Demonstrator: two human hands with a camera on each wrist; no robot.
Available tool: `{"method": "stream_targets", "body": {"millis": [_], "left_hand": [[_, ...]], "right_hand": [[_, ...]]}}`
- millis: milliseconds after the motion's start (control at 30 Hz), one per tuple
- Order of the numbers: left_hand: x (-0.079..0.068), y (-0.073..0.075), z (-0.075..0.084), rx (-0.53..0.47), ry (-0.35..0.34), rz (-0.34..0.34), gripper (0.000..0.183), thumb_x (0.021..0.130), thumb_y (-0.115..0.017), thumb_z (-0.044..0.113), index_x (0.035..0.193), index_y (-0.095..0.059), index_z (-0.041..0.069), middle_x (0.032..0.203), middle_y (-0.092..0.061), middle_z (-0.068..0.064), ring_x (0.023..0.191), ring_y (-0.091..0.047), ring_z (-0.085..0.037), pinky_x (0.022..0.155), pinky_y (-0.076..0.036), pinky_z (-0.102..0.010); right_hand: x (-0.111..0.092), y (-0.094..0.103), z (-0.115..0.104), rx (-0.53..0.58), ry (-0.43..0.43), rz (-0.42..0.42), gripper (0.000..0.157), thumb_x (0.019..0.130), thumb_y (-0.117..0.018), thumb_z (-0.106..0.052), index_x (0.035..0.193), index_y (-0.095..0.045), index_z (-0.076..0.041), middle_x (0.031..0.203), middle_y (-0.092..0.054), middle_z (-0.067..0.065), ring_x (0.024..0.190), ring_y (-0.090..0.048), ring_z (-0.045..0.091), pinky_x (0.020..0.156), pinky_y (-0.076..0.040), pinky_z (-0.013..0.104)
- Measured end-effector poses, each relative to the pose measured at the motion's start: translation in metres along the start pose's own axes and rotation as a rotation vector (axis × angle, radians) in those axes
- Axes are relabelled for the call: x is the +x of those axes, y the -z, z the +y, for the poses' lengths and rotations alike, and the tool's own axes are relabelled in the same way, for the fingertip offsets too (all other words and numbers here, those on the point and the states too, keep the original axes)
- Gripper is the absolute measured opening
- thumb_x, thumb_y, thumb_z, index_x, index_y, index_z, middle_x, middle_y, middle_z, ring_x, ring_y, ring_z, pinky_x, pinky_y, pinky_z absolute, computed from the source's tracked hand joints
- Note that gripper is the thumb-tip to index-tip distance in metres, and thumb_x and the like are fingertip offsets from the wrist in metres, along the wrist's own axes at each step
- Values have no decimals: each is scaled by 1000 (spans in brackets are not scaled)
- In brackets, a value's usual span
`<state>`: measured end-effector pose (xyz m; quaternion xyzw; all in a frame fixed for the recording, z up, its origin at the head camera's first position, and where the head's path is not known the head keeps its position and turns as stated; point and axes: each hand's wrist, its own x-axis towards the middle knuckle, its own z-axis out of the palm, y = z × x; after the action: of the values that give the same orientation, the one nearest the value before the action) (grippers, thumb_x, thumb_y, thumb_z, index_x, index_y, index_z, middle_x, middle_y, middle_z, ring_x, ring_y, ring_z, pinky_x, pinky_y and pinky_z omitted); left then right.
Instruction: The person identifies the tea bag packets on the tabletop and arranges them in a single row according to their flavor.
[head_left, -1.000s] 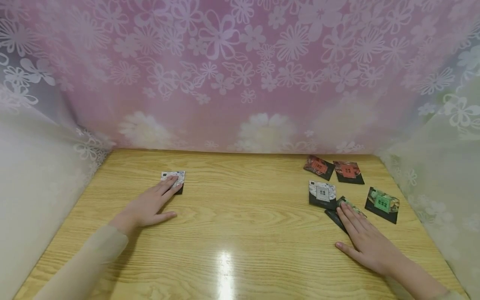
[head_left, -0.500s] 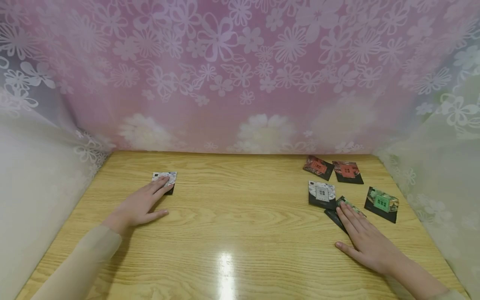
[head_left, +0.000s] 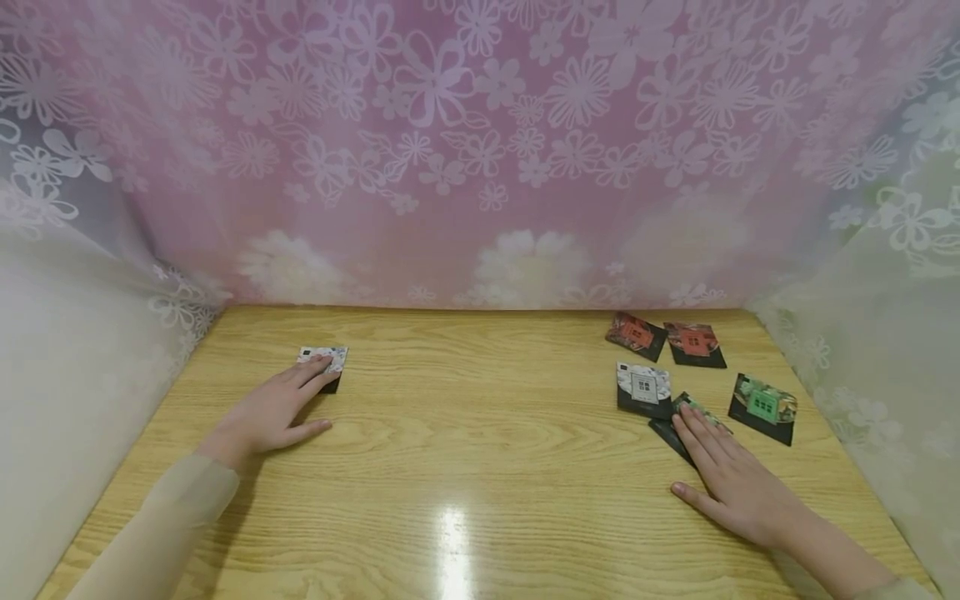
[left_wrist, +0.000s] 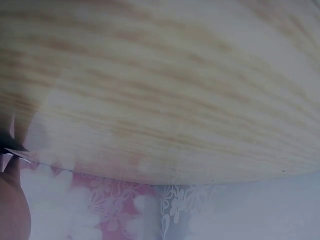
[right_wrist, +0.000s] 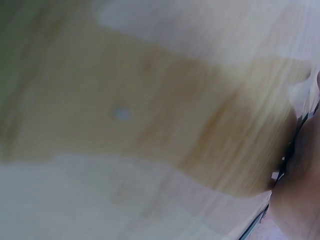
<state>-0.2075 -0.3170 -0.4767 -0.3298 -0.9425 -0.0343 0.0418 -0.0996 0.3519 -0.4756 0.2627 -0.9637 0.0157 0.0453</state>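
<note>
At the left of the table, my left hand (head_left: 277,408) lies with straight fingers on a small flat packet, white flowered above and black below (head_left: 331,387); part of it is hidden under the fingers. On the right, my right hand (head_left: 731,483) rests its straight fingers on a green-and-black packet (head_left: 670,437), much of which they cover. A matching white-and-black packet (head_left: 643,387) lies at that packet's upper left corner. Another green-labelled packet (head_left: 762,408) is to the right of the right hand. In the left wrist view, part of the left hand (left_wrist: 12,210) shows at the edge.
Two red-labelled packets (head_left: 636,335) lie side by side toward the back right. The wood-grain table (head_left: 480,400) stretches between the hands, with a bright reflection near the front. A pink flowered cloth (head_left: 450,167) hangs along the back edge, and pale cloth encloses both sides.
My left hand has slid the white-and-black packet a little to the left across the table, mostly in the first half second. The right hand and the other packets stay in place.
</note>
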Motion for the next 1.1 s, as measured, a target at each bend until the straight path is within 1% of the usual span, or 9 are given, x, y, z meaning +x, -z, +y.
{"method": "stream_targets", "body": {"millis": [167,300,400,500,633,800,867,1000,1100], "left_hand": [[0,-1,-1,25,-12,9,78,87,-54,58,149,-30,17,154,-25,-13,141,-24,-34,111,-27,-51],[3,-1,0,44,-36,33,76,88,-54,56,148,-31,16,155,-25,-12,141,-24,-32,111,-26,-50],[9,-2,2,64,-80,46,74,90,-51,56,149,-31,16,155,-25,-11,142,-24,-31,111,-26,-49],[19,-3,7,92,-125,45,73,91,-47,56,149,-30,15,155,-25,-11,142,-24,-31,112,-26,-48],[39,-2,23,82,-162,32,71,93,-47,54,149,-29,15,155,-25,-11,142,-23,-31,113,-26,-50],[70,2,50,83,-224,15,70,93,-48,51,149,-30,13,155,-25,-11,143,-22,-30,113,-26,-48],[84,0,59,109,-258,21,69,94,-46,52,149,-30,13,155,-25,-11,143,-22,-30,114,-25,-47],[109,-4,78,100,-317,29,67,95,-45,51,149,-31,14,155,-26,-10,143,-22,-29,116,-21,-45],[127,-3,94,88,-346,13,66,95,-44,51,149,-30,15,155,-25,-10,144,-20,-28,117,-18,-44]], "right_hand": [[0,-1,0,3,-6,-6,85,91,-55,-49,151,-15,-5,157,-16,17,146,-10,26,114,13,17],[-1,-2,2,6,-5,-6,85,91,-56,-49,151,-15,-5,157,-15,17,146,-10,26,114,13,17],[-2,-4,3,9,-8,-5,85,90,-56,-49,152,-15,-5,157,-15,16,146,-11,27,114,13,17],[-2,-5,3,9,-21,-14,86,90,-55,-50,152,-14,-7,157,-14,15,145,-12,27,114,13,17],[-2,-4,4,5,-27,-15,86,90,-55,-51,152,-14,-7,157,-14,15,145,-12,27,114,13,17],[-2,-1,3,1,-15,2,85,90,-56,-49,152,-15,-6,157,-15,16,146,-11,26,114,13,17],[-2,-1,2,5,-12,0,85,90,-56,-49,152,-15,-6,157,-15,16,146,-11,26,114,14,17],[-1,0,0,15,-7,1,85,91,-56,-48,151,-15,-5,157,-15,17,146,-10,26,114,14,17],[0,0,-1,15,-5,6,85,90,-56,-48,151,-15,-5,157,-15,16,146,-10,26,114,13,17]]}}
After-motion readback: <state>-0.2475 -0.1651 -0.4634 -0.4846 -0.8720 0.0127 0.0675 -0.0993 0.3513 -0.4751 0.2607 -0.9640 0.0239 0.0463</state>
